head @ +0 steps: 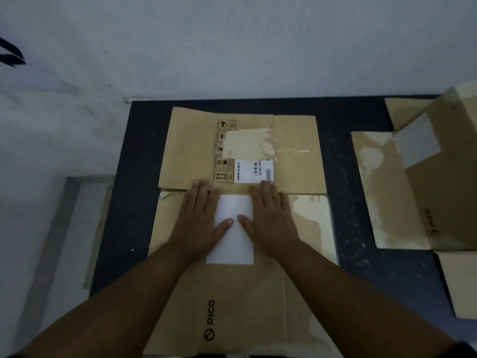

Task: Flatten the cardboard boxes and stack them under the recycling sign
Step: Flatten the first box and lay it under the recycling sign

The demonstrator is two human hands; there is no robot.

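A flattened box (232,293) lies flat on the dark desk (343,177), running from just short of the far edge down to the near edge, closer to the left edge than the right. Both grips, bare hands, are open and press palm-down on it with straight fingers. The left grip (198,223) and the right grip (271,220) lie side by side about midway along the box, their fingertips at the crease between two panels. Between them is a blank white label (233,244), which both thumbs touch. Just beyond the fingertips sits a printed shipping label (254,170). A second box (438,189), partly unfolded, with flaps spread and one panel rising, lies at the right edge, apart from the first.
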